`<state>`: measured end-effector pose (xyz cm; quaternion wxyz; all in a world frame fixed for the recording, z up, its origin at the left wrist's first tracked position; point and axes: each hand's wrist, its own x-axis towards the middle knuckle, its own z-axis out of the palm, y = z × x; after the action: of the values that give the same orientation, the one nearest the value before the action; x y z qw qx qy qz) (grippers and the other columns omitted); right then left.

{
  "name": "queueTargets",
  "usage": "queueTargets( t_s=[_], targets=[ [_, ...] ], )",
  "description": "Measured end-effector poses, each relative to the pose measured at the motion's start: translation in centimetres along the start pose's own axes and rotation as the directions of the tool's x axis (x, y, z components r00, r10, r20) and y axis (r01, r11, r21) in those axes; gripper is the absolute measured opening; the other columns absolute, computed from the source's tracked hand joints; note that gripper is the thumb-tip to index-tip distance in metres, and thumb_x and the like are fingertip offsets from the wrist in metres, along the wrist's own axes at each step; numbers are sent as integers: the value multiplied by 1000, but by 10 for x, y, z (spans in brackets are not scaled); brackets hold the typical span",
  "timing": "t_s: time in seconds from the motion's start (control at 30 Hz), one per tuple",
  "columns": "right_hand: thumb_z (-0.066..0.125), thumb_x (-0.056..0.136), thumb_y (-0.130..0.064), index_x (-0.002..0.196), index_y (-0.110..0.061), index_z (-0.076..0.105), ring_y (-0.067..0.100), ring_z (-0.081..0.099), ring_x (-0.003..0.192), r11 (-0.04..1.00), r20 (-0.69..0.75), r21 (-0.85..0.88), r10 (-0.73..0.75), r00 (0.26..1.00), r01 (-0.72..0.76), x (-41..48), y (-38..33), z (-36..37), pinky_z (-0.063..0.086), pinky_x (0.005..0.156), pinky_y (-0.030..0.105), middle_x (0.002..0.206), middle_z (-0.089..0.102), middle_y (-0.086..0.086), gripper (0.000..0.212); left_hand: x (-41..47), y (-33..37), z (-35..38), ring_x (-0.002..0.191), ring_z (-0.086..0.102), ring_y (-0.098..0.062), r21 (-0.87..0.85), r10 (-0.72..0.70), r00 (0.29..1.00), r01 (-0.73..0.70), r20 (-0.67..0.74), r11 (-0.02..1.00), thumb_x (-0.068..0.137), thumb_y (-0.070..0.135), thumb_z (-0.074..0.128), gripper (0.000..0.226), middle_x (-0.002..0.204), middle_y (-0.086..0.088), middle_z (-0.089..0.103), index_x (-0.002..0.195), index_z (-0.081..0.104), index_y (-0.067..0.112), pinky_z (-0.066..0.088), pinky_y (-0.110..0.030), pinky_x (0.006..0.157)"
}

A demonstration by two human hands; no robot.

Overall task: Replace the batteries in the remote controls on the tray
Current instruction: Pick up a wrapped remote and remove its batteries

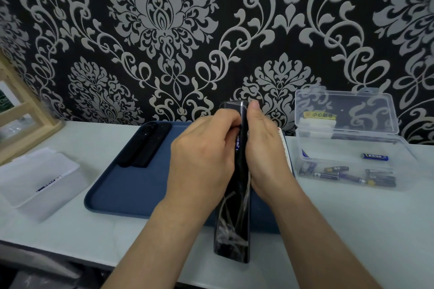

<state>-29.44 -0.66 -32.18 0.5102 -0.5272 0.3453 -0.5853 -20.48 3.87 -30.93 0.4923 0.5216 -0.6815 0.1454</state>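
Black wallpaper (164, 30) with silver-grey damask print behind, pale white worktop (352, 230) in front of it.

Dark blue plastic tray (131, 185) sits mid-worktop, its near edge close to the worktop's front edge. Two flat black remote controls (145, 145) lie side by side at the tray's far-left corner, touching.

Long glossy black remote control (237, 195) is held on edge over the tray's right half, its near end past the tray's front edge. Crinkled clear film covers its lower part.
- Left hand (202, 155): fingers curled against the remote's left face, tips at a blue cylindrical battery (237, 143) showing there. Can't tell if it pinches or presses the battery.
- Right hand (265, 148): wrapped round the remote from the right, thumb up near the top end.

Both hands and the remote block the tray's far-right corner. A white edge shows just behind the right hand; can't identify it.

Right of the tray, near the worktop's back edge: clear plastic hinged box (399, 148), lid up against the wall, with a yellow label (319, 114). Dark loose batteries (338, 172) lie along its front wall, and one blue one (374, 157) further back.

Left of the tray: white translucent plastic container (58, 171). Light wooden frame (28, 122) at the far-left back corner.
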Motion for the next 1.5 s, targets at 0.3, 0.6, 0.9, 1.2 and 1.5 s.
queueTargets(
  t_s=[0.3, 0.6, 0.9, 1.2, 1.5],
  targets=[
    [30, 106, -38, 91, -20, 69, 15, 69, 94, 998, 23, -54, -23, 999, 24, 2, 5, 2, 52, 92, 39, 92, 73, 1, 47, 4, -1, -5, 75, 63, -12, -1, -7, 998, 7, 69, 1000, 86, 11, 67, 15, 86, 7, 68, 99, 63, 17, 52, -34, 67],
    [28, 106, -42, 95, -13, 68, 23, 68, 90, 975, 1, -221, -22, 1000, 22, 1, 10, -3, 53, 86, 46, 91, 71, 9, 51, 7, -1, 1, 82, 63, -9, -35, -61, 990, 66, 126, 997, 87, 9, 65, 17, 90, 10, 67, 100, 61, 18, 51, -26, 72],
    [30, 106, -40, 86, -16, 70, 13, 69, 79, 984, 26, -180, 18, 1000, -13, 2, 5, -3, 54, 74, 30, 80, 72, 4, 51, 8, -3, 0, 90, 57, -10, -195, -123, 977, 156, 174, 968, 83, 6, 60, 31, 90, 13, 58, 108, 54, 24, 50, -32, 78],
    [40, 79, -71, 100, -24, 53, 3, 68, 68, 913, 308, -408, 116, 944, 21, -7, -24, -3, 50, 60, 23, 79, 68, -6, 53, 16, -28, -34, 54, 58, -2, -467, -363, 771, 616, 524, 634, 83, 6, 69, 11, 63, 7, 65, 91, 72, 12, 43, -13, 50],
    [50, 92, -54, 68, -17, 61, 12, 53, 60, 703, -14, -670, -335, 942, 240, -13, -34, 13, 44, 59, 37, 59, 56, -6, 46, 6, -48, -30, 71, 71, -9, -772, -843, 397, 634, 362, -33, 100, 12, 48, 15, 108, -9, 66, 111, 57, 9, 56, -25, 55]
  ],
)
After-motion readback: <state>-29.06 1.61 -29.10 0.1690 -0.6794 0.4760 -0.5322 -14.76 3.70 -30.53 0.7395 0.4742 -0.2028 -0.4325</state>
